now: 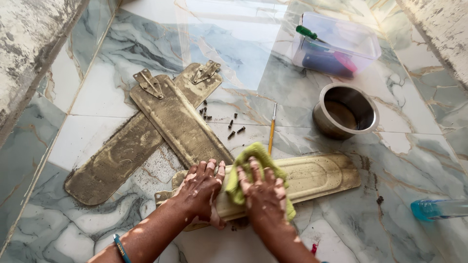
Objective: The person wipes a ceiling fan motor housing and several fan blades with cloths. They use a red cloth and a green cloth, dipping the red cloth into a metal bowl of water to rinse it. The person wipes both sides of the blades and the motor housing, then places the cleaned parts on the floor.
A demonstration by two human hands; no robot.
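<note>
Right hand: the right hand (pixel 265 195) presses a yellow-green cleaning cloth (pixel 253 168) flat onto a long, dusty cream metal fan blade (pixel 312 175), fingers spread over the cloth rather than clenched.
Left hand: the left hand (pixel 202 187) lies palm-down on the same blade just beside the cloth, steadying it and gripping nothing.
Step in hand: wiping grime off the blade, which lies across the marble-patterned tile floor (pixel 97 87); judged from the dirt at its far end, the job is only partly done.
Next move: it seems to call for firm strokes along the blade toward the uncleaned end, with the left hand bracing.
Fan blades: three, two more grimy brown ones (pixel 170 114) crossed over each other beyond the hands.
Screws: a scatter of small dark screws (pixel 219 119), too small to count surely.
Other items: one thin paintbrush (pixel 272 129), one steel bowl (pixel 345 111), one clear plastic box (pixel 336 44) with a green-handled screwdriver (pixel 307 33), one blue spray bottle (pixel 438 208).
</note>
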